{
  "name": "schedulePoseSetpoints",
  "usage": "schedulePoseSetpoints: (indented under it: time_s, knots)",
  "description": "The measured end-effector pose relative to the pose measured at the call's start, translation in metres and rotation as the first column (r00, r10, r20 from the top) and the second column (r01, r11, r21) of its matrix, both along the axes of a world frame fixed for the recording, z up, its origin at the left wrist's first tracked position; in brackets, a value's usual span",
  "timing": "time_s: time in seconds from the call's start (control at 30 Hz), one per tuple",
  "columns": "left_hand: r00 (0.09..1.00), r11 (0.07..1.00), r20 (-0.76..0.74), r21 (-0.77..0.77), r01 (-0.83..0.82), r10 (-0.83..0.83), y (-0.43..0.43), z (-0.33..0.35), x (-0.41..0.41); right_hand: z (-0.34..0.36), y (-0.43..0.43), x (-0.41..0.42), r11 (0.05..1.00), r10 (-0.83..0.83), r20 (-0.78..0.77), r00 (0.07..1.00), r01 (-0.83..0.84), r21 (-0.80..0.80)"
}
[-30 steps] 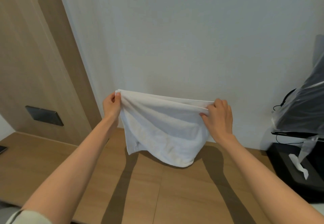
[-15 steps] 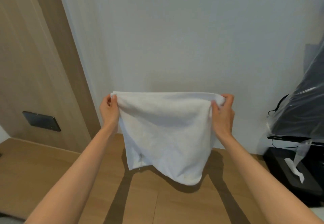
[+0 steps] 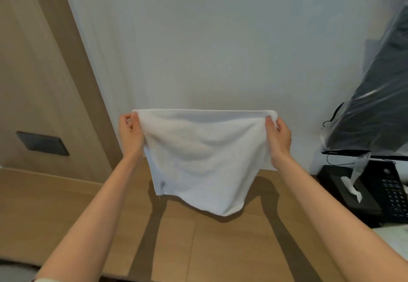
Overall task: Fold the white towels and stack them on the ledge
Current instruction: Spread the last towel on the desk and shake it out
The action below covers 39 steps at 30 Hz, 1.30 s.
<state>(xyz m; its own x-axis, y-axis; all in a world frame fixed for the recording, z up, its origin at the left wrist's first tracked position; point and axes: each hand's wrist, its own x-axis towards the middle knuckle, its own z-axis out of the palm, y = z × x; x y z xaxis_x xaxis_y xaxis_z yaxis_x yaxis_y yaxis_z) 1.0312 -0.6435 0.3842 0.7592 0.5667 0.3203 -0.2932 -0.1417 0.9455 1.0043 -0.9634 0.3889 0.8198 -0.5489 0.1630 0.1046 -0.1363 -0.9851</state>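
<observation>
A white towel (image 3: 203,160) hangs spread out in the air in front of the pale wall, above the wooden ledge (image 3: 66,211). My left hand (image 3: 130,136) pinches its upper left corner. My right hand (image 3: 279,137) pinches its upper right corner. The top edge is pulled straight and level between the two hands. The lower edge droops unevenly, lowest at the right, just over the ledge surface. No other towels are in view.
A wooden panel with a dark switch plate (image 3: 43,143) stands at the left. At the right sit a black tissue box (image 3: 346,190), a black phone (image 3: 395,191) and a dark screen wrapped in clear plastic (image 3: 375,109).
My right hand has shifted its hold to the towel's corner and moved outward. The top edge went from slack and slanted to taut and level, and the towel now hangs flatter.
</observation>
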Motion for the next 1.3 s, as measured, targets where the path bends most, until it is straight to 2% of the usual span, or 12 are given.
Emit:
schedulePoseSetpoints:
  time_s: [0.07, 0.2, 0.27, 0.33, 0.43, 0.5, 0.57, 0.63, 0.83, 0.97, 1.07, 1.3]
  knots:
    - [1.000, 0.998, 0.028, 0.055, 0.003, -0.004, -0.004, 0.002, -0.007, -0.004, 0.000, -0.009, 0.995, -0.076, 0.041, 0.996, 0.079, -0.065]
    - [0.995, 0.998, 0.099, 0.062, -0.003, -0.003, -0.007, 0.012, -0.017, 0.001, -0.001, -0.027, 0.969, -0.144, 0.253, 0.957, 0.188, -0.160]
    - [0.991, 0.997, 0.130, 0.062, -0.045, 0.037, -0.009, 0.015, -0.019, 0.007, -0.001, -0.033, 0.952, -0.226, 0.325, 0.918, 0.279, -0.125]
    - [0.994, 0.993, 0.074, 0.084, -0.082, 0.076, -0.010, 0.011, -0.017, 0.006, -0.001, -0.037, 0.941, -0.293, 0.326, 0.899, 0.332, -0.068]
    - [0.967, 0.986, -0.245, 0.163, -0.030, 0.070, -0.004, -0.016, -0.006, -0.010, -0.007, -0.036, 0.942, -0.307, 0.153, 0.939, 0.323, -0.088]
    - [0.888, 0.972, -0.460, 0.216, 0.092, 0.018, 0.003, -0.047, -0.003, -0.032, -0.014, -0.038, 0.961, -0.244, -0.119, 0.963, 0.223, -0.165]
    - [0.808, 0.952, -0.587, 0.221, 0.214, -0.045, 0.006, -0.081, -0.007, -0.060, -0.019, -0.043, 0.968, -0.167, -0.385, 0.908, 0.077, -0.239]
    - [0.748, 0.939, -0.652, 0.168, 0.301, -0.123, 0.005, -0.111, -0.011, -0.089, -0.022, -0.048, 0.968, -0.130, -0.522, 0.843, -0.007, -0.252]
    - [0.710, 0.947, -0.683, 0.086, 0.311, -0.171, -0.005, -0.153, 0.008, -0.135, -0.023, -0.042, 0.980, -0.127, -0.489, 0.863, 0.033, -0.197]
    - [0.720, 0.946, -0.672, 0.092, 0.310, -0.171, -0.016, -0.169, 0.039, -0.146, -0.030, -0.015, 0.953, -0.222, -0.496, 0.839, 0.080, -0.292]
    - [0.680, 0.931, -0.716, 0.120, 0.344, -0.159, -0.023, -0.185, 0.067, -0.159, -0.040, 0.014, 0.953, -0.229, -0.534, 0.814, 0.077, -0.292]
    - [0.564, 0.960, -0.820, 0.071, 0.270, -0.098, -0.041, -0.234, 0.128, -0.206, -0.057, 0.083, 0.996, -0.088, -0.668, 0.739, 0.087, -0.035]
